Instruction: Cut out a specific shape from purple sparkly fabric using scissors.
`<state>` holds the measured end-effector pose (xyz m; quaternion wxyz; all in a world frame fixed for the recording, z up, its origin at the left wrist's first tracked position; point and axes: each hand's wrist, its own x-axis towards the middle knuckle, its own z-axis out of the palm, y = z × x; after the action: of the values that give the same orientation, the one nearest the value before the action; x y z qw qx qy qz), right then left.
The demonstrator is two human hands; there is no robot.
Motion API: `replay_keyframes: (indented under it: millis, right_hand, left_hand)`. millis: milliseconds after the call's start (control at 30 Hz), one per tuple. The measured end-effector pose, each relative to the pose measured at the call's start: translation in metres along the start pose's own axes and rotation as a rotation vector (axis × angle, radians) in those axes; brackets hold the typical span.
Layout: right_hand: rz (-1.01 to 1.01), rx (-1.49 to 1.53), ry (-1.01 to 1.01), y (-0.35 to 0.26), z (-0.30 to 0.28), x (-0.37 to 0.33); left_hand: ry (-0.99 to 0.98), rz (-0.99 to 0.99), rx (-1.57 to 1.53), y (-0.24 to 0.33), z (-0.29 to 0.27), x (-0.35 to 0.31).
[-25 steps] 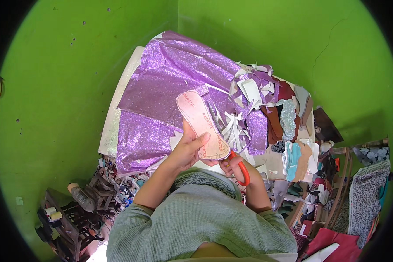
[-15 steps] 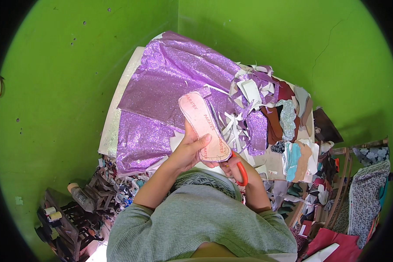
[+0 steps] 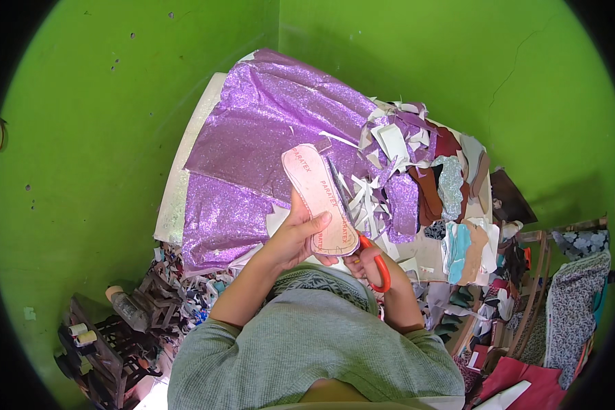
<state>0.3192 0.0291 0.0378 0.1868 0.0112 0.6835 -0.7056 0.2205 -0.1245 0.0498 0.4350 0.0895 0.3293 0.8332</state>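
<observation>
Right now, your left hand (image 3: 306,232) is closed around a pink sole-shaped piece (image 3: 318,195), thumb pressed flat on its face and fingers tucked underneath. That piece sits in front of you at the centre of the work, its long axis tipped between 11 and 12 o'clock, with red print across it and a drawn line near its rim. Your right hand (image 3: 357,265), just beside its lower end at 4 o'clock, is curled around the orange-handled scissors (image 3: 383,272). Their dark blades lie along the piece's right edge, aimed between 11 and 12; how far apart the blades stand, you cannot tell from this view.

Counting from your hands, a purple glitter sheet (image 3: 246,143) spreads toward 11 o'clock, over a pale glittery sheet (image 3: 173,201) that shows between 9 and 10. At 1 o'clock is a heap of white and purple offcuts (image 3: 391,141). Near 2 o'clock lie a purple cut piece (image 3: 402,208), brown pieces (image 3: 428,195) and a silver glitter piece (image 3: 449,181). A turquoise piece (image 3: 456,253) is at 3 o'clock, next to a tan piece (image 3: 474,254).

Farther out, 2 thread spools (image 3: 85,338) rest at 8 o'clock, red material (image 3: 536,383) at 4, and green walls (image 3: 417,48) rise behind at 12.
</observation>
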Motion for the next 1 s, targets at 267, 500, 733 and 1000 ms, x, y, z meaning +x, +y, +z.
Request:
replay_keyframes:
  millis: [267,500,733,1000]
  right_hand:
    - [0.048,0.090,0.105,-0.006,0.005,0.002]
    - [0.043,-0.023,0.084,0.002,0.006,0.003]
    - [-0.052,0.061,0.126,0.004,0.007,0.002]
    - [0.019,-0.071,0.105,0.002,0.002,0.001]
  left_hand:
    - [-0.086,-0.053,-0.028,-0.004,-0.011,0.000]
    - [-0.011,-0.014,-0.022,-0.002,-0.001,-0.001]
    - [-0.055,-0.035,0.005,-0.004,-0.006,-0.002]
    - [-0.093,-0.048,0.030,-0.005,-0.011,-0.001]
